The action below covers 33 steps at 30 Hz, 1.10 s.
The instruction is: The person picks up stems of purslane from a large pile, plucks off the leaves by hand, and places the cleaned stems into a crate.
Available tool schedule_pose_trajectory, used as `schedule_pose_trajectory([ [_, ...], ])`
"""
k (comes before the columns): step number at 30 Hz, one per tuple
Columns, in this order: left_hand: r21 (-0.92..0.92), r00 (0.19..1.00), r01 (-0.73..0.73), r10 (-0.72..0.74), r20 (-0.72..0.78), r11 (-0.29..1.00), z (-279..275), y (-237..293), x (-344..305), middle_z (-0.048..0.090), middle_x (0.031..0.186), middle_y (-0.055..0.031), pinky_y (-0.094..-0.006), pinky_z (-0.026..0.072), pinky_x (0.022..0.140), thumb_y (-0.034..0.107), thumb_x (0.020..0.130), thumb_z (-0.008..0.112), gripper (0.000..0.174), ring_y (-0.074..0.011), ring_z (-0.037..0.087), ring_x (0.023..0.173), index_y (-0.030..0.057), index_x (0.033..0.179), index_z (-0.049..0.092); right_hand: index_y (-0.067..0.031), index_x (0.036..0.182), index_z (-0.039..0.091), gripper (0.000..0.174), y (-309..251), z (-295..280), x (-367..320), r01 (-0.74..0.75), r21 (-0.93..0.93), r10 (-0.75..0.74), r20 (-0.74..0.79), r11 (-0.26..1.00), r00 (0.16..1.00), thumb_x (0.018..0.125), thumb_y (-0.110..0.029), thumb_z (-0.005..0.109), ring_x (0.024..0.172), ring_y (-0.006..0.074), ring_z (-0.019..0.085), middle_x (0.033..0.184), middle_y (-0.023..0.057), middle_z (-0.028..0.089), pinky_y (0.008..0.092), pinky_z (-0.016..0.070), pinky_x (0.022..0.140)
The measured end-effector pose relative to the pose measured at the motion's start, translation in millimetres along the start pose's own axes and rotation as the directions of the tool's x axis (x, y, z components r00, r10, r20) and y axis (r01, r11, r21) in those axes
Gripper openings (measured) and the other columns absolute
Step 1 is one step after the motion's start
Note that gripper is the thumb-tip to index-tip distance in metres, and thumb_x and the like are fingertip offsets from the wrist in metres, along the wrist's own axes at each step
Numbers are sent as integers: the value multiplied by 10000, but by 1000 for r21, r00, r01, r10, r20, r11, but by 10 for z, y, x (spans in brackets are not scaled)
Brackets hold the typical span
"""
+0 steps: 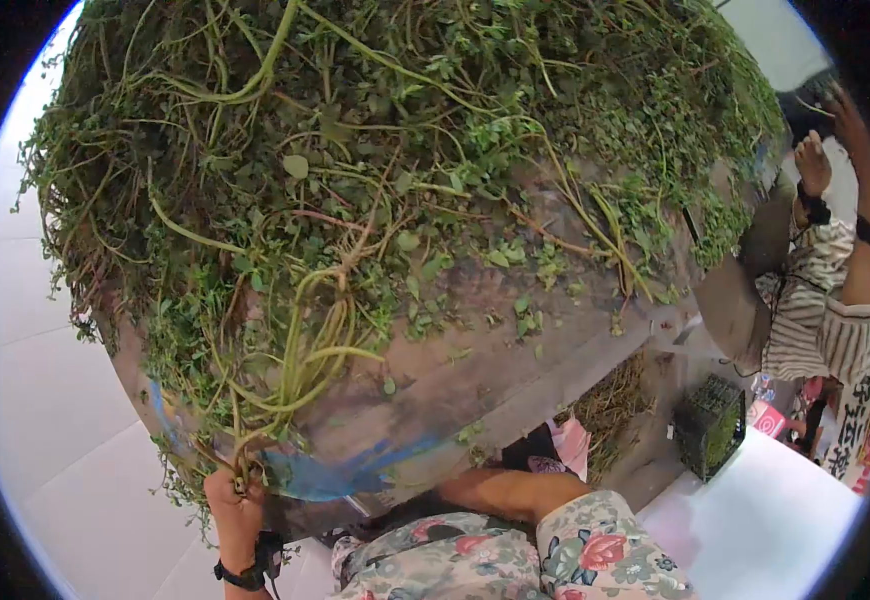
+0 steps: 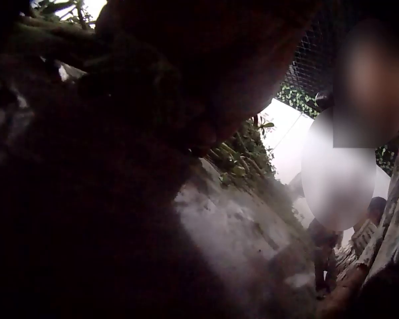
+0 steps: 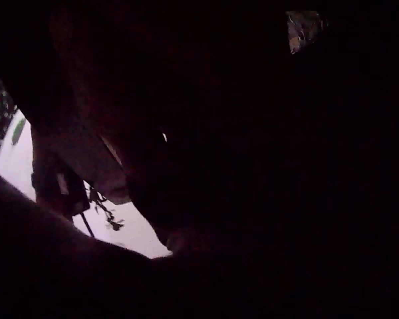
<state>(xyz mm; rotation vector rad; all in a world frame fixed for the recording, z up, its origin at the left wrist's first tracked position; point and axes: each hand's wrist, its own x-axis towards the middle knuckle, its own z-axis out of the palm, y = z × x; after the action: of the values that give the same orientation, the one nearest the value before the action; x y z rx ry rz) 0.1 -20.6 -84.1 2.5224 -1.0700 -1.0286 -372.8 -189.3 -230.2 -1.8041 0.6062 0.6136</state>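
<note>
My left hand (image 1: 235,510), low at the left edge of the table, grips the lower ends of some leafy green plant stems (image 1: 300,375). The stems fan upward into a large tangled heap of the same greens (image 1: 355,120). Only my right forearm (image 1: 515,493) shows in the head view, reaching left below the table's front edge, with the hand hidden there. The right wrist view is nearly black, with dim finger shapes beside a small sprig (image 3: 108,214); I cannot tell what the right hand holds. Dark shadow covers most of the left wrist view, with some greens (image 2: 236,159) behind.
Clear plastic covers the table (image 1: 515,370), with blue plastic (image 1: 335,475) near its front edge. A black crate (image 1: 690,430) with greens stands at the right, beside dry stalks (image 1: 610,405). Another person in striped clothes (image 1: 805,330) sits at the far right side.
</note>
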Motion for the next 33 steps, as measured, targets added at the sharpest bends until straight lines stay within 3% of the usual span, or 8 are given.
schedule_pose_trajectory([
  [6,199,952,-127,175,-249,972,104,85,-68,511,754,-113,-382,357,678,27,629,583,147,-317,438,762,37,773,553,-92,1266,381,484,284,-250,-310,-70,-119,60,-86,990,994,837,-291,486,1109,247,452,1231,97,443,342,385,890],
  [12,130,966,-18,51,-255,991,107,111,-103,504,745,-119,-394,356,672,40,600,618,144,-325,440,754,47,732,559,-96,1290,353,490,572,-521,-691,-135,-311,51,-266,941,963,850,-271,478,1138,233,432,1269,87,413,331,377,906],
  [15,297,949,-92,173,-262,951,149,79,-85,505,720,-118,-400,368,640,24,597,611,141,-343,470,705,52,728,568,-99,1302,339,494,914,-783,-1014,-219,-399,46,-400,891,915,856,-261,474,1153,226,421,1288,83,398,325,373,914],
  [18,135,978,-85,109,-179,987,83,205,-61,519,705,-116,-409,386,607,13,582,606,192,-357,502,650,56,768,582,-101,1315,325,498,1229,-1088,-1425,-310,-512,5,-512,801,859,862,-251,471,1168,219,411,1307,78,383,320,369,922],
  [23,54,963,-173,180,-198,983,178,225,-120,534,691,-107,-404,407,569,23,565,613,262,-338,531,637,68,822,593,-104,1335,302,507,1636,-1487,-1986,-434,-662,-131,-625,611,770,873,-235,464,1192,207,394,1338,70,358,311,362,935],
  [26,-118,972,-20,-8,-235,993,340,87,-243,527,672,-106,-379,417,553,17,550,610,275,-325,533,636,77,818,595,-106,1347,288,512,1834,-1695,-2202,-473,-730,-213,-629,493,748,879,-225,461,1206,200,384,1357,65,343,305,358,943],
  [30,-138,945,-44,-3,-327,989,473,35,-270,534,668,-95,-361,415,541,86,532,641,276,-312,530,613,84,804,598,-109,1364,270,521,2051,-2018,-2369,-496,-797,-313,-596,345,740,888,-212,456,1226,190,370,1383,59,323,298,352,953],
  [33,-111,943,-133,91,-322,985,508,-71,-379,540,829,-95,-338,481,626,65,637,634,330,-244,544,709,32,953,544,-111,1376,256,528,2160,-2325,-2418,-488,-841,-394,-541,235,742,894,-202,452,1240,183,360,1402,54,307,293,348,961],
])
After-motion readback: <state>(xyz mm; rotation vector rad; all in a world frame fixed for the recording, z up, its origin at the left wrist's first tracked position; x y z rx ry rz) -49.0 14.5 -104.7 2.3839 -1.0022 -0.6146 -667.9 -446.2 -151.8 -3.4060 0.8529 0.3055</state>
